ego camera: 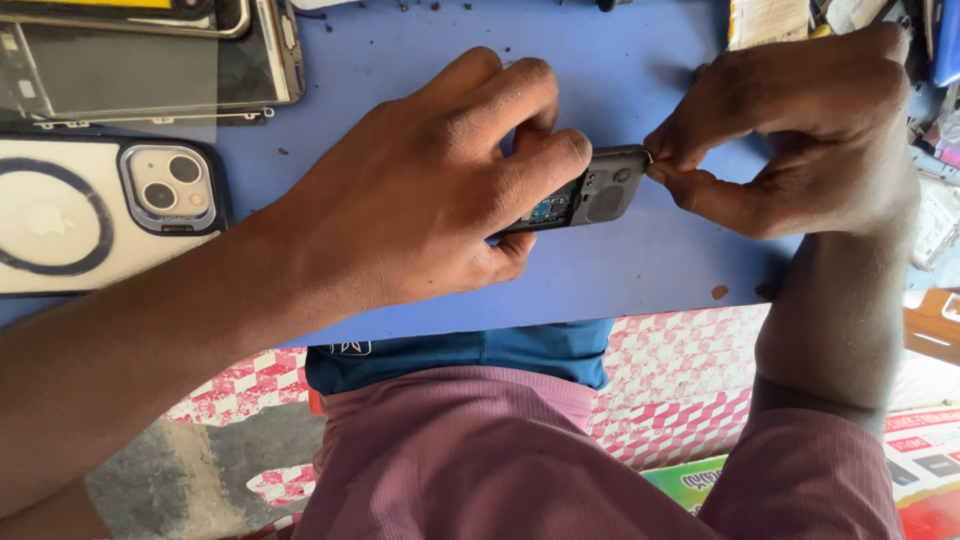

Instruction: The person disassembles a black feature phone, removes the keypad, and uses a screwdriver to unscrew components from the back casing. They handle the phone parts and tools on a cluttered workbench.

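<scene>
Blue matte work surface [640,270] fills the upper half of the frame, flecked with small dark crumbs of debris and ending at a front edge above a pink-and-white checkered floor covering [680,390]. At centre, the left hand [420,190] wraps around a small dark grey handset body with its back opened [590,190], fingers curled over the top and thumb beneath, so that only the right-hand end of the device shows; a patch of blue-green circuit board and a round grille are visible there, indicating that the rear cover is already off. The right hand [800,140], entering from the upper right, is narrowed to a pinch, thumb and forefinger tips meeting at the handset's outer corner; whether they grip a tiny part or the casing edge itself cannot be told. What remains inside the device is hidden by the left hand. At the left edge lies a white smartphone in a clear case with a ring mark [100,215], camera side up, and above it a bare metal phone frame with dark glass [150,65]. Assorted clutter [930,60] crowds the upper right corner.
</scene>
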